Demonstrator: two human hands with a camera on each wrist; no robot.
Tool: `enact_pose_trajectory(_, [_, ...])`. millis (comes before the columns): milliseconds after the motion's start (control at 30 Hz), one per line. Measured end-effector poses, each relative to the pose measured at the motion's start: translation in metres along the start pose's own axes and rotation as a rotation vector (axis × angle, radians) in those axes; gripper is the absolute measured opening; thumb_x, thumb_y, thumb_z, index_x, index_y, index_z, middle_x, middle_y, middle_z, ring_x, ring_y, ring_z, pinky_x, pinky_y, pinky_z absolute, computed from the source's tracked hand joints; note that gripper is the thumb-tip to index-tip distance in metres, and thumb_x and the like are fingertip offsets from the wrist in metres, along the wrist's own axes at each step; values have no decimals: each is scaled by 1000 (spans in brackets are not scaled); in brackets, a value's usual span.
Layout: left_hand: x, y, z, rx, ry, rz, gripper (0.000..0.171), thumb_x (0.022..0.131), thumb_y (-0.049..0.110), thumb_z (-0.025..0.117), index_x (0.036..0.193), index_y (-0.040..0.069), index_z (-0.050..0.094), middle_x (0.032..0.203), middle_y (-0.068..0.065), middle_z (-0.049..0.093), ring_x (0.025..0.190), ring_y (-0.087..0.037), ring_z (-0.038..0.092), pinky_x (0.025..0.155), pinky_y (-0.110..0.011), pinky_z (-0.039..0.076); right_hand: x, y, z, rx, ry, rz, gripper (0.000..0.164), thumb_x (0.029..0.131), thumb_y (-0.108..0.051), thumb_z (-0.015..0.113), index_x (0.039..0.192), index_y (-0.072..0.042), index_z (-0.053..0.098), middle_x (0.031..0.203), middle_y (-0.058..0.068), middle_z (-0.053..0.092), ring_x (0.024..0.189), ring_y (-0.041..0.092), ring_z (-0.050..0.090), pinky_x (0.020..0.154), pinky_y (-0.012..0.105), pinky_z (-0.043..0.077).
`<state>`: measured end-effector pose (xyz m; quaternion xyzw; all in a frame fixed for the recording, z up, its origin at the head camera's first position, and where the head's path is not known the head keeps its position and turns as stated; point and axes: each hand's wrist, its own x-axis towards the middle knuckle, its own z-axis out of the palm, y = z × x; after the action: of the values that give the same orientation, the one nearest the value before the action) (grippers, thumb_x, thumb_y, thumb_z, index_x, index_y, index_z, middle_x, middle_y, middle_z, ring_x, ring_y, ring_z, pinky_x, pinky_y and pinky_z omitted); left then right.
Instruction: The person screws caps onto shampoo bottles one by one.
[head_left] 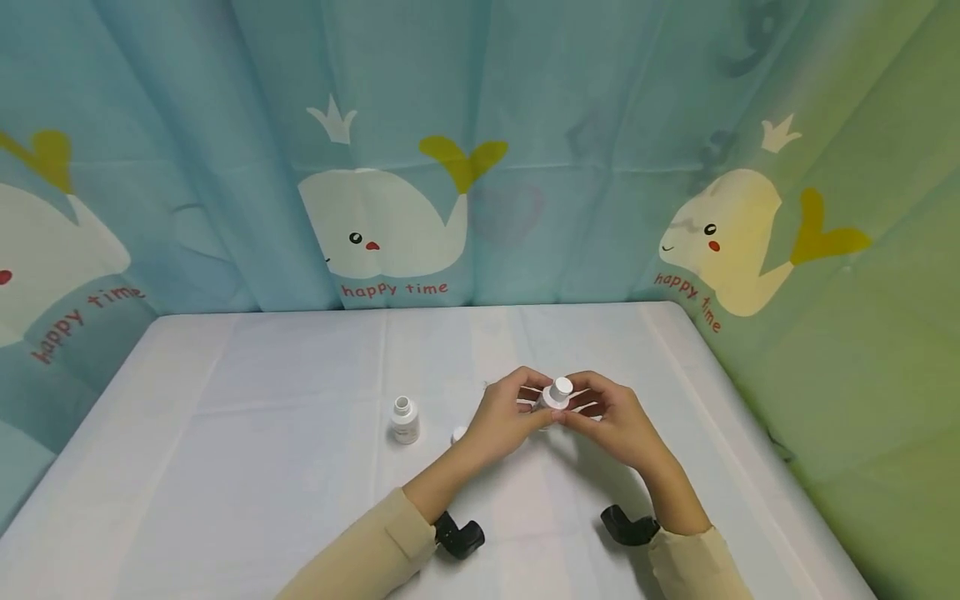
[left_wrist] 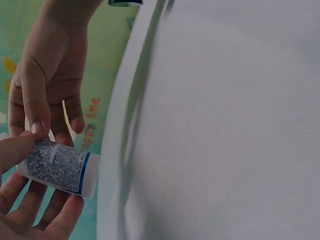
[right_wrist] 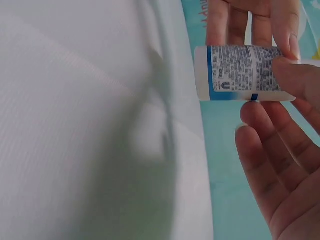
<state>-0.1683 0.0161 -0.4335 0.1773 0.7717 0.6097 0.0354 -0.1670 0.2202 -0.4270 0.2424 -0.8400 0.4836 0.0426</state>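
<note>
In the head view a small white bottle (head_left: 553,398) with a white cap (head_left: 561,386) is held above the table between both hands. My left hand (head_left: 501,419) grips it from the left, thumb on the near side and fingers behind. From the other side, my right hand (head_left: 611,417) holds it with thumb and fingers. The wrist views show the bottle's (left_wrist: 57,167) printed label and blue band, its base clear of the fingers. Left of the hands, an uncapped white bottle (head_left: 405,421) stands upright. A small white round piece (head_left: 458,434) is partly hidden behind the left forearm.
The white-covered table (head_left: 285,433) reaches back to a blue curtain (head_left: 555,233) printed with whales. A green curtain (head_left: 862,375) hangs along the right edge. Black curved devices (head_left: 461,537) are worn at both wrists, below the hands.
</note>
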Motion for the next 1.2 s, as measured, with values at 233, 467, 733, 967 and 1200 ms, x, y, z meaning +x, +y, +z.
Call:
enact_pose_trajectory(233, [15,-6,11,18,5,-17,35,85,16,81,116,13,64,117,-3,68,107,-20,66,87,-27,56,1,6,-4,-51,32,51,33,84,-17,81,114,-15,66,108,3,71,90,25,71,73,33,60])
enact_pose_trajectory(467, [22,-8,18,22,6,-39,36,85,14,80,117,11,64,119,-5,67,107,-22,68,85,-25,56,2,11,-6,-89,67,72,34,84,-14,81,115,-11,67,108,10,71,89,28,72,70,30,59])
enact_pose_trajectory(733, [23,-9,21,10,-6,-62,37,86,12,79,118,10,63,122,-8,65,109,-24,67,85,-25,56,1,11,-6,-116,47,102,35,86,-18,80,118,-11,65,111,10,70,92,26,72,72,28,58])
enact_pose_trajectory(967, [17,-6,15,11,-43,-84,43,86,13,80,123,13,61,129,-5,62,118,-27,63,91,-28,55,1,7,-8,-139,20,105,40,86,-6,77,123,-9,62,114,12,69,95,31,71,76,35,60])
enact_pose_trajectory(1200, [-6,22,-18,92,-53,43,45,88,16,77,130,16,58,133,-3,58,123,-25,59,98,-37,53,0,-15,-13,-248,150,32,57,80,1,80,132,-6,57,126,12,63,107,33,65,80,43,58])
